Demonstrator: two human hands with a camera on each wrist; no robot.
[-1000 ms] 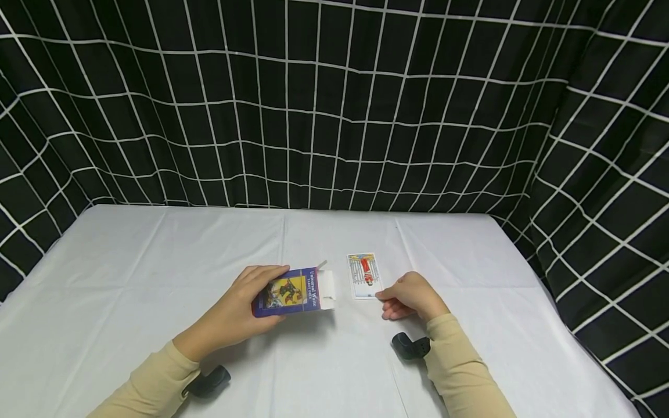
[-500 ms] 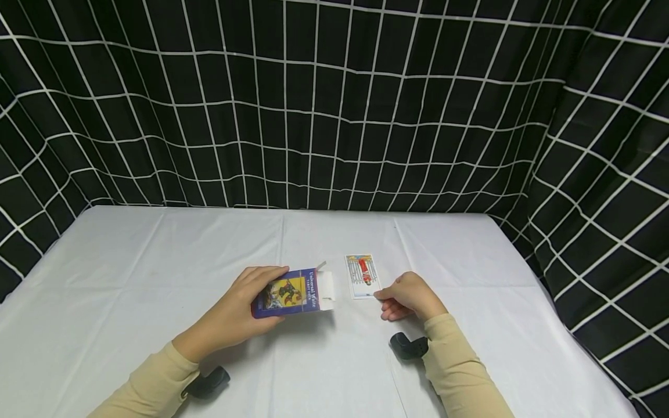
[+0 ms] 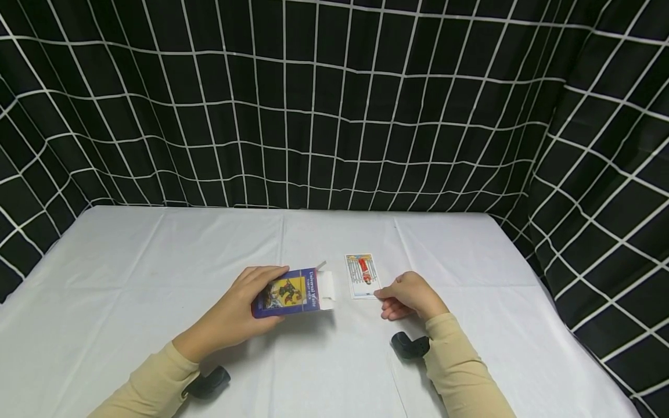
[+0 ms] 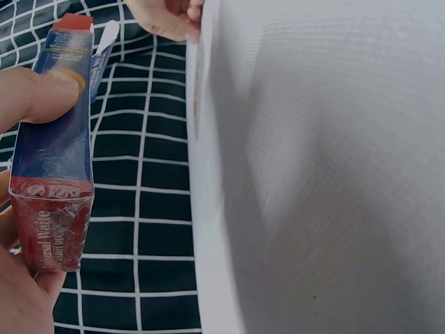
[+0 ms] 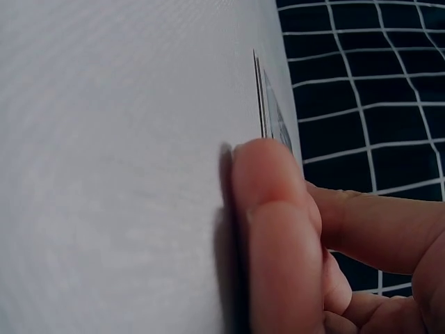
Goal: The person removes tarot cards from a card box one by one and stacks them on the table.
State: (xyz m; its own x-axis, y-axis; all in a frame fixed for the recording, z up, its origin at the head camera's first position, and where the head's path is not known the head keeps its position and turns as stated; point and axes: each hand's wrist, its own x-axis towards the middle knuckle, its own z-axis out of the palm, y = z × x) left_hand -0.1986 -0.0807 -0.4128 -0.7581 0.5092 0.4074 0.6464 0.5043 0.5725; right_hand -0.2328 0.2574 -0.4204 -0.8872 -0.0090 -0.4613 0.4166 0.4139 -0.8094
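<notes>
Tarot box (image 3: 290, 292) gripped in left hand (image 3: 236, 309), card (image 3: 362, 276) pinched at corner by right hand (image 3: 410, 296)

"Where do we look from in the head view?"
"High above the bench (image 3: 157, 249), facing forward and down, past its far corners."
"And at the wrists?"
"There we skim the bench, low, close and rolled sideways. Left wrist and head share the blue box (image 3: 284, 293); all three views share the right grip (image 3: 411, 296)."

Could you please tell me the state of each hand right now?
Left hand: closed, holding the box.
Right hand: closed, pinching the card by a corner.
</notes>
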